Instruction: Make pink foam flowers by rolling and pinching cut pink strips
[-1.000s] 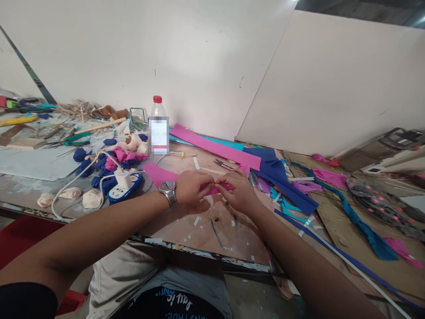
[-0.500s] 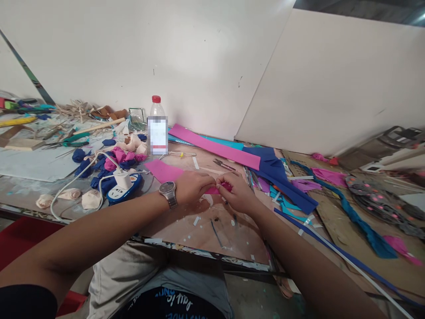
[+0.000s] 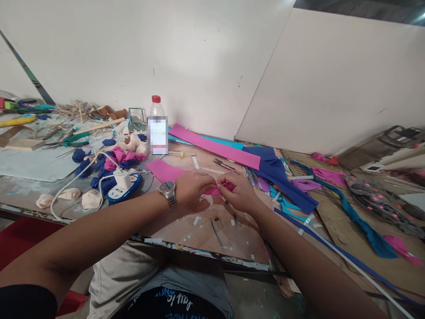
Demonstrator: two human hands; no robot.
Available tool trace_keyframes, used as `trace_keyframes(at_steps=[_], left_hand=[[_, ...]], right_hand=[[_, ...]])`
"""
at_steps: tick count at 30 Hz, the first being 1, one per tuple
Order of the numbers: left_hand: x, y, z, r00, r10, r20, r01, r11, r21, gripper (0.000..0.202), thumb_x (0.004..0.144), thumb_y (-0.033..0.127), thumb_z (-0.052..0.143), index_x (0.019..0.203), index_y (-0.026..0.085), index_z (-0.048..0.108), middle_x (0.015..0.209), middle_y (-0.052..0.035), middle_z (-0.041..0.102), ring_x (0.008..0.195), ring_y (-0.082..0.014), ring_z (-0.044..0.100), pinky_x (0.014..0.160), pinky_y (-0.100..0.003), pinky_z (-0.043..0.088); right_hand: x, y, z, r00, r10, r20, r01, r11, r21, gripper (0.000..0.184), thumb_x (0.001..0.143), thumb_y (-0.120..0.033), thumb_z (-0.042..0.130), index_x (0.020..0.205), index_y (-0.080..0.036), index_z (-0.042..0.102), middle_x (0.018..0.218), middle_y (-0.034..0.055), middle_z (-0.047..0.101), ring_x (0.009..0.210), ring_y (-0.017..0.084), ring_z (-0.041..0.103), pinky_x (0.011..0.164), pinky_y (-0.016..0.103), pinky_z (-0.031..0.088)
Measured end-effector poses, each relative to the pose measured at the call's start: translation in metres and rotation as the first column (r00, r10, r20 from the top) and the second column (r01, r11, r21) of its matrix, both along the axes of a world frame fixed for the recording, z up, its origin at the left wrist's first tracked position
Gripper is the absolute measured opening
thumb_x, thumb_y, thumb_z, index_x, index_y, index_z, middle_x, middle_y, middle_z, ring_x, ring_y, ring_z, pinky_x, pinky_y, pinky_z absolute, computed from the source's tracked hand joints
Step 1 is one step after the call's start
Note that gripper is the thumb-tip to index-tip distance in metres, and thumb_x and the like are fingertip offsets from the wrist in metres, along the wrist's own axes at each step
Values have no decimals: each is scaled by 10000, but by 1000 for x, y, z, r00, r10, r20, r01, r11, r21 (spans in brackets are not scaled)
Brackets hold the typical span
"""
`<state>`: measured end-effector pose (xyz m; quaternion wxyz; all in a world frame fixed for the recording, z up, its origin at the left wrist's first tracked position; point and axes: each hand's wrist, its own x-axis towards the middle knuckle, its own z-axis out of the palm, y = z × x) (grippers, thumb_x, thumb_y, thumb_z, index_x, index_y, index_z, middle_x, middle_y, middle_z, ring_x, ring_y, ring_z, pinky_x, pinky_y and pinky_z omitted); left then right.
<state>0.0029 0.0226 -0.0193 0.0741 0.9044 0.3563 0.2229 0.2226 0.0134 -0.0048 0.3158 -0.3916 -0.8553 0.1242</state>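
My left hand [image 3: 191,188], with a metal watch [image 3: 168,191] on its wrist, pinches one part of a pink crepe paper strip [image 3: 212,191]. Facing it, my right hand [image 3: 237,191] grips the same strip with thumb and forefinger, fingertips almost touching the left ones. One length of the pink paper [image 3: 162,169] lies on the table to the left, running under my left hand. Much of the held part is hidden by my fingers. Behind the hands lie a wider pink strip [image 3: 215,149] and slim scissors or tweezers [image 3: 224,165].
A red-capped bottle [image 3: 158,133] stands by the wall. To the left are a power strip [image 3: 124,188] with a white cable, crumpled paper flowers [image 3: 121,157], and green-handled pliers [image 3: 75,139]. Dark blue paper [image 3: 288,181] and cardboard [image 3: 345,230] lie to the right.
My right fingers have shifted slightly around the pink strip, and the held paper between the hands has turned a little. Everything else stays in place.
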Motion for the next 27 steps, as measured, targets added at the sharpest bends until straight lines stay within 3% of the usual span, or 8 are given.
trace_keyframes(at_steps=[3, 8, 14, 27], left_hand=[[1, -1, 2, 999, 42, -1, -42, 999, -34, 321, 1017, 405, 448, 952, 246, 719, 893, -27, 744, 810, -192, 663, 647, -302, 360], [2, 1, 1, 999, 36, -18, -37, 998, -59, 306, 1016, 398, 466, 964, 255, 731, 898, -26, 747, 813, -190, 657, 645, -302, 351], [1, -3, 5, 998, 63, -29, -64, 996, -65, 345, 1003, 456, 462, 938, 246, 728, 836, -41, 744, 760, -205, 654, 632, -306, 342], [-1, 1, 6, 980, 199, -20, -200, 977, -75, 248, 882, 272, 492, 937, 221, 729, 851, -57, 758, 750, -225, 657, 647, -321, 376]], right_hand=[[1, 0, 0, 1000, -1, 0, 1, 1000, -18, 126, 891, -242, 592, 778, -215, 640, 776, 25, 700, 769, 202, 609, 775, 358, 420], [2, 1, -1, 999, 24, 47, -25, 1000, 6, 78, 890, -251, 610, 853, -224, 672, 876, 30, 750, 857, 217, 656, 916, 415, 396], [3, 1, 1, 999, 23, 25, -23, 1000, 13, 79, 865, -228, 599, 797, -225, 639, 805, 23, 721, 804, 213, 639, 894, 415, 427], [7, 5, -1, 998, 20, 54, -22, 999, 44, 53, 853, -200, 587, 812, -219, 614, 805, 18, 704, 796, 205, 623, 924, 432, 395]])
